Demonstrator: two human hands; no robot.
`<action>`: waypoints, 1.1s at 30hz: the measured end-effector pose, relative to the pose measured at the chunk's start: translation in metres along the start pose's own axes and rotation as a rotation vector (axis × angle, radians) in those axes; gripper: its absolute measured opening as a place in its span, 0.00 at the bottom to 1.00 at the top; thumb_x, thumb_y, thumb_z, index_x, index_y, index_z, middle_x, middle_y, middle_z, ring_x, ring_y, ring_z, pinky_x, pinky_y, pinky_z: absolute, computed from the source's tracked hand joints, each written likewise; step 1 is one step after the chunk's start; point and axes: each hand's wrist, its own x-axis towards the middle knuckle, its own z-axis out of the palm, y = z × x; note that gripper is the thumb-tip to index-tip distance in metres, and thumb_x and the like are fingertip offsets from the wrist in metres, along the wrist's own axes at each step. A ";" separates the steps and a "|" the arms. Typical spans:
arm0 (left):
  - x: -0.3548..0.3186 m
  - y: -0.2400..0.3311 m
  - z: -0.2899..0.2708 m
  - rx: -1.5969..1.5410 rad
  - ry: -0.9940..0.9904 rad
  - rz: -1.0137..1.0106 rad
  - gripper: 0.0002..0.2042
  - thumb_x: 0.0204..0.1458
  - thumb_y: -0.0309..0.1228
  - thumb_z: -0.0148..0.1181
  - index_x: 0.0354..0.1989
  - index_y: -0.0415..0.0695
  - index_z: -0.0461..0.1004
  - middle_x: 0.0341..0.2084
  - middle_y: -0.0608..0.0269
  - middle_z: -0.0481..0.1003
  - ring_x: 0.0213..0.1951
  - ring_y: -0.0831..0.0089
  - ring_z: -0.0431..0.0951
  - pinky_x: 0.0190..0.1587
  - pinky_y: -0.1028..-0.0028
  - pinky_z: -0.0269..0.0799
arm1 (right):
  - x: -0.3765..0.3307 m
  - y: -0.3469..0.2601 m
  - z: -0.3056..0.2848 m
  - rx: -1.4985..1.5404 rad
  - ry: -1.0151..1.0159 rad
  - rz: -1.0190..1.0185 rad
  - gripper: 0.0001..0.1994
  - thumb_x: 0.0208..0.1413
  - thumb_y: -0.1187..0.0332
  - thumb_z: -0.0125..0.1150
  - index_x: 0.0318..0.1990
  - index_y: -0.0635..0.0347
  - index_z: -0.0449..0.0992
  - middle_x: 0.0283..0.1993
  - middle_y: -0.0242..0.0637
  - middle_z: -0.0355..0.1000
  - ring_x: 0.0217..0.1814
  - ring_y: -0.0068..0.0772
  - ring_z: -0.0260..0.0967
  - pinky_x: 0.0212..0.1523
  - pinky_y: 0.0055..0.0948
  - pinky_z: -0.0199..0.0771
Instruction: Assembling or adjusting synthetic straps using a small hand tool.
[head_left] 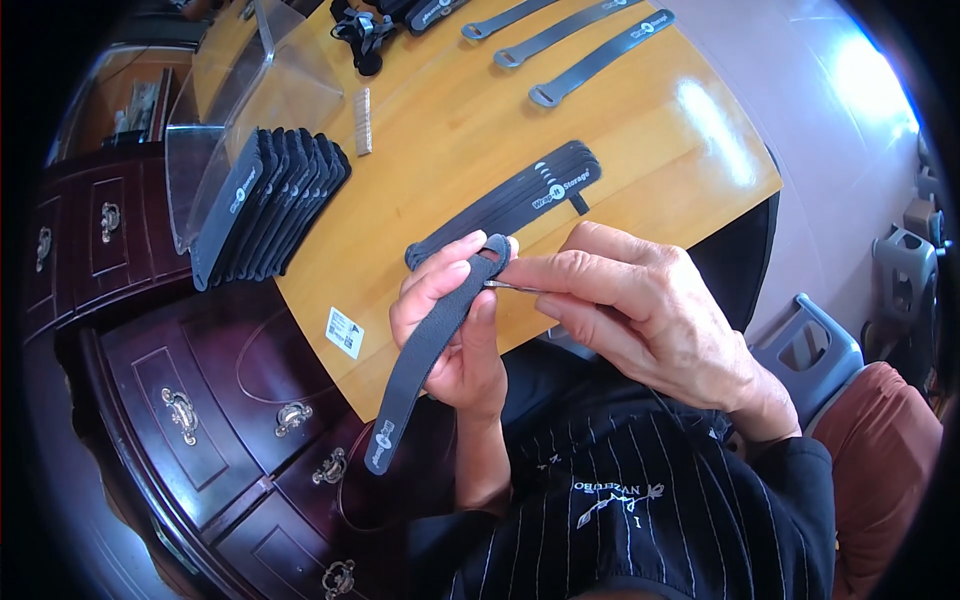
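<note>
A dark grey fabric strap (425,370) with a slotted loop at its upper end is pinched in my left hand (465,365). Its long tail hangs down toward the lower left. My right hand (645,305) has thumb and index finger closed on a thin metal tool (512,288), whose tip meets the strap just under the loop; I cannot make out its exact kind. Just beyond my hands, a stack of similar dark straps (500,200) lies on the wooden table, with a small black tab sticking out from its near side.
Folded black straps (275,210) stand in a row beside a clear plastic panel (215,150). Three grey straps (600,60) lie at the far side. A white label (344,332), a small pale strip (363,122) and a black bundle (362,35) are also on the table. Dark drawers (185,415) adjoin its left; a grey stool (815,350) is at right.
</note>
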 end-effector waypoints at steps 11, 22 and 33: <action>0.003 -0.002 -0.002 0.001 -0.040 0.012 0.12 0.55 0.24 0.57 0.45 0.36 0.65 0.45 0.42 0.71 0.43 0.61 0.77 0.47 0.68 0.74 | -0.001 -0.001 0.002 0.062 0.032 0.045 0.12 0.54 0.74 0.59 0.47 0.61 0.76 0.29 0.37 0.68 0.30 0.32 0.69 0.31 0.29 0.70; 0.002 -0.007 -0.003 0.128 -0.075 0.098 0.11 0.58 0.28 0.54 0.44 0.36 0.62 0.45 0.39 0.70 0.42 0.54 0.78 0.45 0.64 0.79 | -0.002 0.004 0.003 0.056 0.054 0.010 0.12 0.56 0.72 0.57 0.47 0.61 0.76 0.29 0.37 0.68 0.30 0.31 0.69 0.30 0.28 0.69; 0.005 0.002 -0.003 -0.133 -0.041 -0.063 0.11 0.58 0.25 0.52 0.45 0.34 0.62 0.44 0.40 0.70 0.42 0.56 0.78 0.42 0.66 0.80 | 0.002 0.006 0.007 0.143 0.052 0.041 0.11 0.56 0.71 0.58 0.46 0.61 0.77 0.30 0.37 0.71 0.31 0.30 0.70 0.30 0.26 0.68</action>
